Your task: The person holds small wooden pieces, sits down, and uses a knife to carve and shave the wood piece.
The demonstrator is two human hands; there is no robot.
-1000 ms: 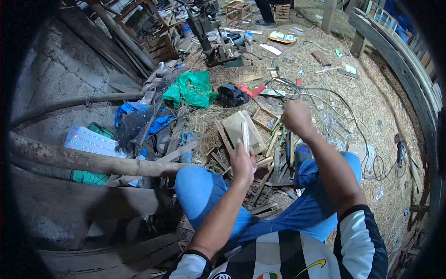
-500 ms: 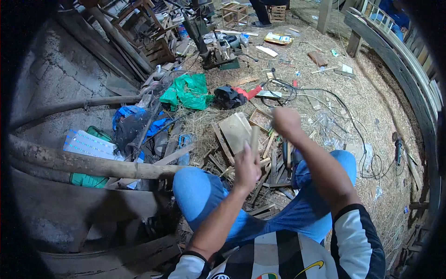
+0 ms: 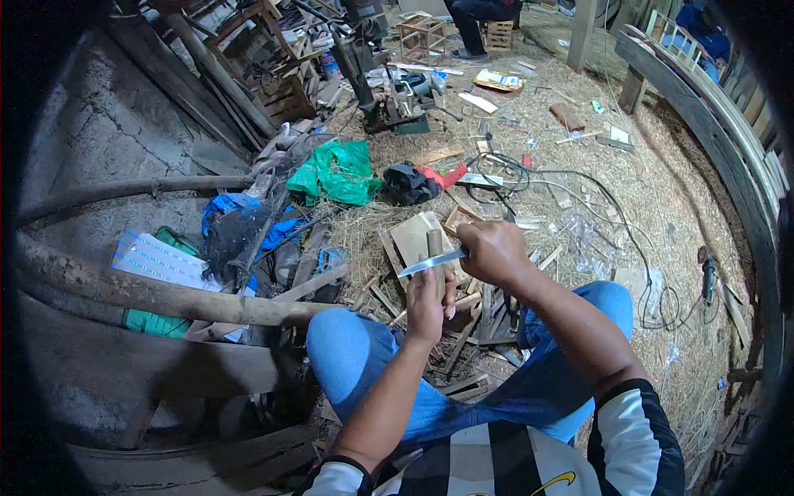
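My left hand (image 3: 427,307) is closed round a short light wooden piece (image 3: 435,242) that stands up from its fingers. My right hand (image 3: 496,255) grips a knife (image 3: 433,262), whose pale blade points left and lies across the wooden piece just above my left fingers. The handle is hidden inside my right fist. Behind the blade, a flat board (image 3: 411,236) rests on the scrap pile, and a small wooden frame (image 3: 460,217) lies beside it.
Wood scraps (image 3: 463,351) lie between my knees. Beyond are a green bag (image 3: 335,172), a black and red bundle (image 3: 411,183), a metal machine (image 3: 401,107) and cables (image 3: 608,194). A wooden pole (image 3: 165,289) runs at left; a person (image 3: 475,25) sits far back.
My right hand has come down and left toward my left hand, and the knife blade now shows clearly across the wooden piece. The left hand still holds the piece.
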